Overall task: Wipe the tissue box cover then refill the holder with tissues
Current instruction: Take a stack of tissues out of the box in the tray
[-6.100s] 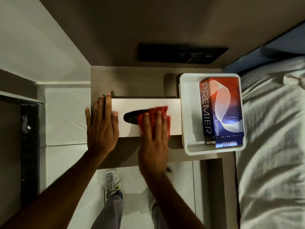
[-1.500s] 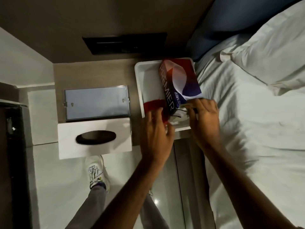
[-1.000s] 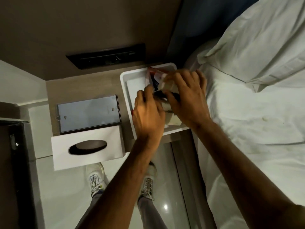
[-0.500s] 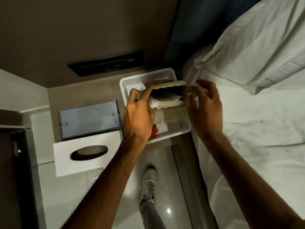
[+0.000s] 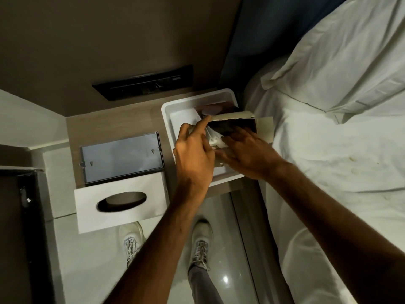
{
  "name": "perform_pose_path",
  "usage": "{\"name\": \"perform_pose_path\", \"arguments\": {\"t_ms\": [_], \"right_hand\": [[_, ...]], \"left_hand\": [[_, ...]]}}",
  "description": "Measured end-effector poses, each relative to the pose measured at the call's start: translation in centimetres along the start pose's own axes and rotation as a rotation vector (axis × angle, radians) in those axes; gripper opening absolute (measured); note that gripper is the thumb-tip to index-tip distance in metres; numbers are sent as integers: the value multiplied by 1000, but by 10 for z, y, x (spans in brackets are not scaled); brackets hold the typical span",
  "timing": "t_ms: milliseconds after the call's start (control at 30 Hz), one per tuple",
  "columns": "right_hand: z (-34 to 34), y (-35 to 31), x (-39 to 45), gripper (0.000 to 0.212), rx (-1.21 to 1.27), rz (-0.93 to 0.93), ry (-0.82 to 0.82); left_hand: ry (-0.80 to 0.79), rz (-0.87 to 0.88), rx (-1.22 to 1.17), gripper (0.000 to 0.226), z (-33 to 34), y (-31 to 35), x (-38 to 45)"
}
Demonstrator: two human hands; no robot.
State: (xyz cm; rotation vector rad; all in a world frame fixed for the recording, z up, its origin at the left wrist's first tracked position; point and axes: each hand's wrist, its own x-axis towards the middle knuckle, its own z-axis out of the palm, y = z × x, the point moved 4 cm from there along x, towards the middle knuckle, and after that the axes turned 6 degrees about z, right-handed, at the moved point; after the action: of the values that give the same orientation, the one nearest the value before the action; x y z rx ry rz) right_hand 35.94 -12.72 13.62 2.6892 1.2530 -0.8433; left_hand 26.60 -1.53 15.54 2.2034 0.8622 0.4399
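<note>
**Both hands at the opened tissue carton in the white tray**

The white tray (image 5: 168, 110) is taken as the landmark; it sits on the wooden nightstand (image 5: 105, 123), at its bed-side end. To the tray's left, flat on the wood, the clear rectangular base of the holder (image 5: 121, 157) is laid, and nothing is seen in it. In front of that base, nearer the person, the white tissue box cover (image 5: 153, 194) is set with its oval slot facing up — its front part overhangs the nightstand edge, above the pale floor and two white sneakers (image 5: 200, 242). Behind the tray, a dark switch panel (image 5: 142, 84) is mounted on the wall. To the tray's right, the bed's white sheet (image 5: 328, 161) and a pillow (image 5: 350, 51) are pressed close, and one opened cardboard flap (image 5: 265, 128) of the carton reaches out over the tray's right rim toward the sheet.

Inside the tray a cardboard tissue carton (image 5: 232, 116) is stood with its near end torn open. A wad of white tissues (image 5: 213, 139) is seen in the opening. The left hand (image 5: 195, 154) is curled around the carton's left edge, index finger stretched up to the top flap. The right hand (image 5: 247, 152) is pushed into the opening, fingers loosely spread over the tissues — whether they are actually gripped cannot be told. Much of the tray's floor is hidden by both hands.
</note>
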Motion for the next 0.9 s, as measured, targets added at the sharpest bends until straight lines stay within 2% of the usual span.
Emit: {"name": "perform_pose_path", "arguments": {"t_ms": [67, 167, 367, 500, 600, 700, 733, 833, 900], "right_hand": [[-2, 4, -9, 65, -38, -25, 19], [-10, 8, -26, 47, -56, -26, 135], [-33, 11, -62, 39, -28, -90, 409], [-42, 18, -85, 47, 46, -57, 359], [-45, 21, -100, 49, 78, -37, 344], [-54, 26, -112, 41, 199, 12, 343], [-59, 26, -115, 37, 246, 24, 342], [-77, 14, -122, 29, 383, 45, 339], [-88, 1, -123, 26, 535, 46, 294]], "left_hand": [[26, -26, -8, 43, -1, 1, -1], [37, -53, -38, 43, -1, 3, -6], [67, -89, -87, 38, 13, -11, -38], [-13, -290, -253, 36, 43, -38, -66], [-5, -554, -490, 26, 65, -52, -67], [-148, -612, -555, 39, 81, -59, -59], [-135, -597, -513, 38, 75, -58, -57], [16, -652, -611, 29, 41, -69, -60], [37, -829, -791, 29, 21, -88, -72]]}}
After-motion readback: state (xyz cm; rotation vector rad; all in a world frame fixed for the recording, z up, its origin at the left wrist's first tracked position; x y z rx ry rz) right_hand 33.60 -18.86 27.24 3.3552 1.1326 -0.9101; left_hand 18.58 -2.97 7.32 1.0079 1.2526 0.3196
